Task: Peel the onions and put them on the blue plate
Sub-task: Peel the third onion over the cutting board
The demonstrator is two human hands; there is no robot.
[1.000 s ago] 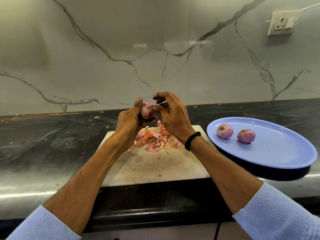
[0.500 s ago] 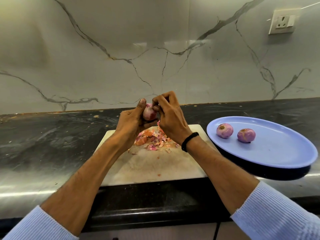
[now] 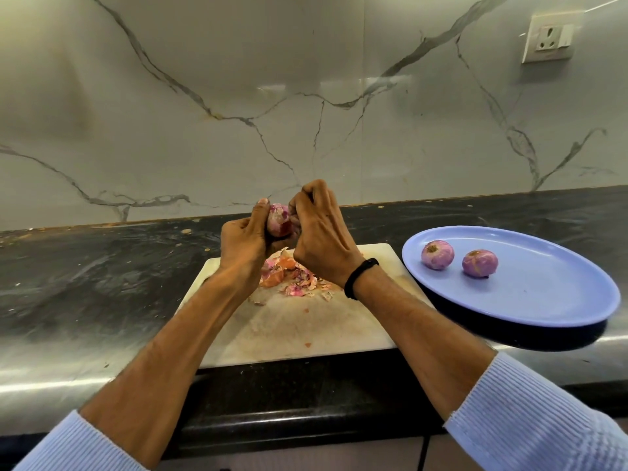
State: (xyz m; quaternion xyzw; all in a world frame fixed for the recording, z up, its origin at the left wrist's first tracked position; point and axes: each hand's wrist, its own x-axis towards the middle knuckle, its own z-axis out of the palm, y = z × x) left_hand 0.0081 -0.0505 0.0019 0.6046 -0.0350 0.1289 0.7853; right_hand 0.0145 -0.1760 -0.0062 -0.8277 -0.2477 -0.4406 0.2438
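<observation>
A small pink onion [image 3: 279,219] is held in the air above the white cutting board [image 3: 299,331]. My left hand [image 3: 243,244] grips it from the left and below, thumb up along its side. My right hand [image 3: 321,232] has its fingers curled over the onion's right side, pinching at its skin. A pile of pink and orange peel scraps [image 3: 292,277] lies on the board under my hands. Two peeled onions [image 3: 437,254] [image 3: 480,263] sit side by side on the blue plate [image 3: 543,294] at the right.
The board and plate rest on a dark stone counter [image 3: 102,266], which runs along a marble wall. A wall socket [image 3: 548,39] sits at the upper right. Small peel crumbs dot the counter behind the board. The counter's front edge runs below the board.
My right hand has closed in over the onion's right side, its fingers curling down onto the skin. My left hand has turned the onion slightly and kept hold of it.
</observation>
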